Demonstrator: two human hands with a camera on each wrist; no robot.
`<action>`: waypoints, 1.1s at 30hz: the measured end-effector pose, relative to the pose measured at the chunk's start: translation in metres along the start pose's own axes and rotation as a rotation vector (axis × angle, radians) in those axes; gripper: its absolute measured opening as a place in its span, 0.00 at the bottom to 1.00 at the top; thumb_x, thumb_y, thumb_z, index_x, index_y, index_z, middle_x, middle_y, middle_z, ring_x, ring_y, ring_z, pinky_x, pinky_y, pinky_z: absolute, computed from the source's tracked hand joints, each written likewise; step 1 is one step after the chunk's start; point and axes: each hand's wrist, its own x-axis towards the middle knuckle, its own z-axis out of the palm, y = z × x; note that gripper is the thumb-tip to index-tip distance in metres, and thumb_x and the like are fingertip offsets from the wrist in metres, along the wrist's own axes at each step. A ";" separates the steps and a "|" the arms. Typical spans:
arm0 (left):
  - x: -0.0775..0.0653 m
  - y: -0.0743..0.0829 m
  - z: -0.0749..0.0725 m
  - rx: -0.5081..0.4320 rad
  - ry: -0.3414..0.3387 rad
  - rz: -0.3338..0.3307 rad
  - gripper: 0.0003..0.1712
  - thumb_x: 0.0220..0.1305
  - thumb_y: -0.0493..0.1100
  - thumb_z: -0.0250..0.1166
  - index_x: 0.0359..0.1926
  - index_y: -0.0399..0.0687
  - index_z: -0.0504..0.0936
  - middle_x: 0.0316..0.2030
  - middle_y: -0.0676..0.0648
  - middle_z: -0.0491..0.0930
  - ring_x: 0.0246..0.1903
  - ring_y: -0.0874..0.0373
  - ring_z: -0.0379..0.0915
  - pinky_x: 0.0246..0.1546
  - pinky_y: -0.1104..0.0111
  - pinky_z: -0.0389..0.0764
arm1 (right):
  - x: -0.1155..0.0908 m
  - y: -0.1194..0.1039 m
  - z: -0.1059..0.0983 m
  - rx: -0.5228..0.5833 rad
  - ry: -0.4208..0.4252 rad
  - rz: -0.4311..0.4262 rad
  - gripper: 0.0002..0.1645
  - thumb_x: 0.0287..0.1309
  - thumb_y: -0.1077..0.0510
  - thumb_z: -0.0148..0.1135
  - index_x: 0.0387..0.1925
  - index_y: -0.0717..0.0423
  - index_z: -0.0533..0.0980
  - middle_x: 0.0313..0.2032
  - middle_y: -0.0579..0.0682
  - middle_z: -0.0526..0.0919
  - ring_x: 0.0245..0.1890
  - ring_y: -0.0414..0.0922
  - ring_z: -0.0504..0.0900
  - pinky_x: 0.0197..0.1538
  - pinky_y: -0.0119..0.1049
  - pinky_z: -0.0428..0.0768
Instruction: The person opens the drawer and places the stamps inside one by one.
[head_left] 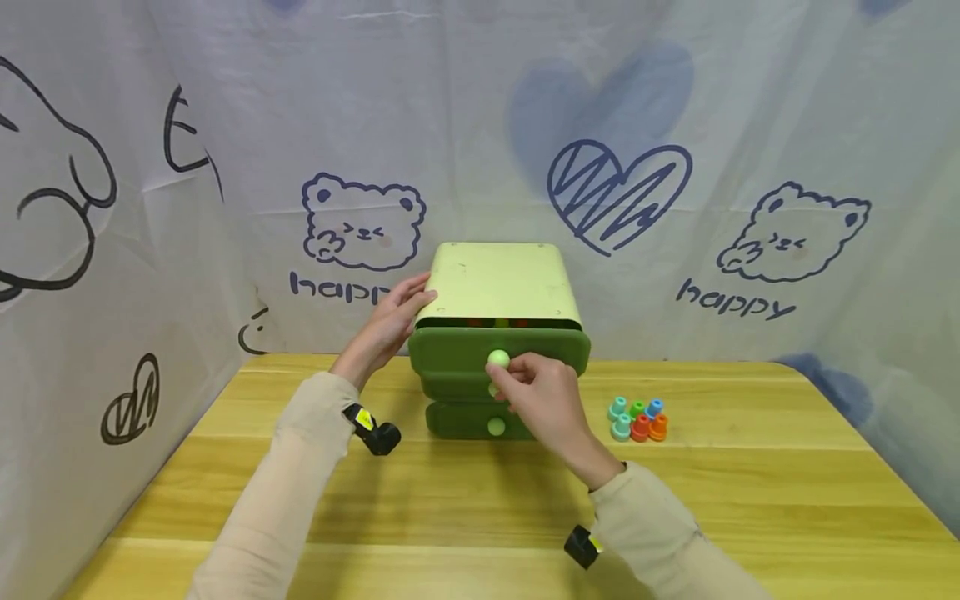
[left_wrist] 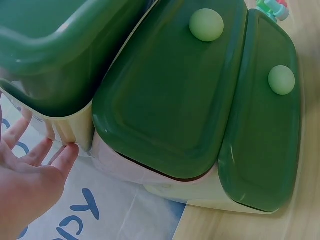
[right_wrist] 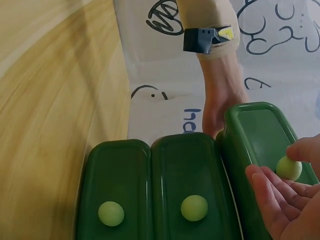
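My right hand (head_left: 543, 396) pinches the top knob (head_left: 498, 358), a round pale green ball on the front of the top drawer (head_left: 450, 348), with my thumb on one side and my fingers on the other. My left hand (head_left: 390, 323) has its fingers spread and resting against the left side of the cabinet (head_left: 498, 279), near its upper front edge. The cabinet stands upright toward the back of the desk (head_left: 750, 467), just before a white cloth (head_left: 480, 100) drawn with bears and hearts. The top drawer juts out past the two below, and through the gap above it I glimpse bits of red and green, too hidden to make out. The middle drawer (left_wrist: 165, 95) and the bottom drawer (left_wrist: 260, 135) sit pushed in, each with a matching knob. To the right of the cabinet, apart from it, six small coloured pieces (head_left: 640, 430) stand in two rows of three: teal, green and blue behind, teal, red and orange in front.
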 end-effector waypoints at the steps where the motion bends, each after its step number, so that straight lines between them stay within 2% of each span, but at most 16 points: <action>1: 0.000 0.000 0.000 -0.002 0.000 0.003 0.35 0.71 0.45 0.55 0.74 0.46 0.55 0.72 0.41 0.53 0.67 0.47 0.55 0.65 0.59 0.64 | 0.000 -0.013 -0.003 -0.010 0.000 0.028 0.13 0.61 0.53 0.66 0.30 0.61 0.83 0.21 0.50 0.84 0.18 0.44 0.81 0.24 0.35 0.81; 5: 0.000 -0.001 0.000 -0.005 -0.002 0.012 0.35 0.71 0.45 0.55 0.74 0.45 0.55 0.71 0.41 0.53 0.67 0.47 0.55 0.65 0.60 0.65 | 0.007 -0.012 -0.003 -0.032 -0.005 0.038 0.14 0.61 0.53 0.65 0.28 0.60 0.83 0.20 0.49 0.83 0.19 0.49 0.82 0.24 0.34 0.81; 9: 0.000 0.000 0.000 -0.002 -0.007 0.016 0.35 0.71 0.45 0.56 0.74 0.44 0.55 0.71 0.41 0.53 0.67 0.47 0.56 0.64 0.60 0.66 | 0.013 -0.010 -0.004 -0.057 -0.024 0.039 0.15 0.62 0.52 0.64 0.27 0.60 0.83 0.20 0.49 0.83 0.19 0.48 0.81 0.25 0.34 0.81; 13: -0.001 0.000 -0.001 -0.014 -0.008 0.023 0.35 0.71 0.44 0.55 0.74 0.44 0.55 0.71 0.41 0.54 0.66 0.46 0.57 0.64 0.59 0.66 | 0.019 -0.008 -0.005 -0.073 -0.059 0.052 0.15 0.64 0.53 0.62 0.32 0.62 0.83 0.23 0.50 0.84 0.21 0.46 0.82 0.26 0.35 0.81; 17: -0.001 0.001 -0.002 -0.013 -0.020 0.019 0.35 0.72 0.44 0.54 0.74 0.44 0.54 0.71 0.40 0.53 0.68 0.47 0.55 0.65 0.59 0.64 | 0.025 -0.004 -0.004 -0.047 -0.088 0.093 0.15 0.65 0.55 0.61 0.40 0.66 0.82 0.27 0.52 0.85 0.26 0.48 0.84 0.28 0.36 0.84; 21: -0.002 0.001 -0.001 -0.012 -0.016 0.016 0.34 0.72 0.44 0.54 0.74 0.44 0.54 0.71 0.41 0.53 0.68 0.47 0.54 0.65 0.59 0.64 | 0.026 -0.002 -0.004 -0.035 -0.101 0.116 0.15 0.65 0.56 0.61 0.41 0.66 0.81 0.28 0.52 0.85 0.29 0.48 0.85 0.30 0.39 0.85; 26: -0.001 0.000 -0.001 -0.012 -0.012 0.018 0.35 0.71 0.44 0.55 0.74 0.44 0.54 0.71 0.41 0.54 0.68 0.47 0.54 0.65 0.59 0.64 | 0.026 -0.001 -0.003 -0.018 -0.095 0.120 0.15 0.65 0.56 0.61 0.42 0.66 0.81 0.28 0.52 0.85 0.29 0.48 0.85 0.32 0.42 0.85; 33: -0.001 0.000 0.000 -0.021 -0.012 0.015 0.35 0.71 0.44 0.54 0.74 0.44 0.54 0.71 0.41 0.53 0.68 0.48 0.55 0.65 0.60 0.64 | 0.019 0.001 0.002 0.024 -0.048 0.145 0.16 0.66 0.57 0.60 0.47 0.66 0.79 0.34 0.54 0.85 0.33 0.48 0.85 0.32 0.37 0.85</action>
